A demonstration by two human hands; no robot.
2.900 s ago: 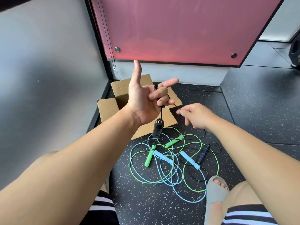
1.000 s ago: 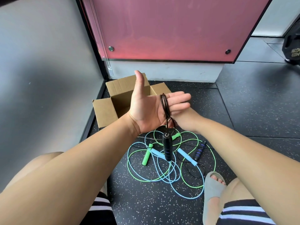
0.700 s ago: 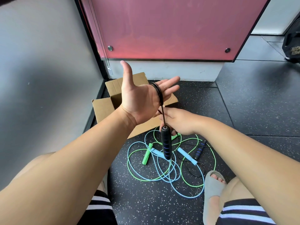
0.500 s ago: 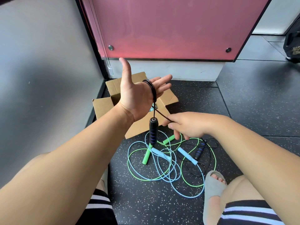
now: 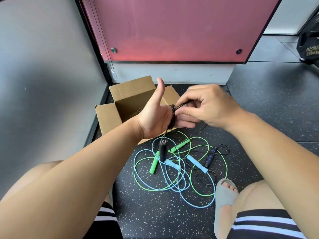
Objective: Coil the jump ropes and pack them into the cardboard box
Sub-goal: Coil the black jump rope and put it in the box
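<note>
So the left hand (image 5: 155, 118) is up in front of the box (image 5: 107, 118), thumb sticking straight up, fingers flat and pressed together pointing to the right. The black rope (image 5: 172, 116) is wound in a tight bunch of loops around those fingers, right at their base. The fingers aren't curled on it at all; the loops just sit round them.

The right hand (image 5: 210, 106) is just beside it, knuckles toward the camera, pinching the black cord between thumb and fingertips right where it meets the coil. A thin bit of that cord runs off below the right wrist down to the floor (image 5: 267, 109).

One black handle (image 5: 162, 150) dangles from the coil under the left palm, hanging over the pile. The other one, the striped handle (image 5: 208, 158), lies on the floor to the right with a loose loop of black cord around it.

The green rope (image 5: 226, 163) and blue rope (image 5: 198, 207) are spread on the floor in a tangled mess of overlapping loops, their handles lying in the middle of it, just in front of the box.

The box is open, flaps out, sitting in the corner by the wall under a red panel (image 5: 172, 28). Can't tell what's inside. A foot in a grey sandal (image 5: 224, 199) is touching the edge of the blue loops.
</note>
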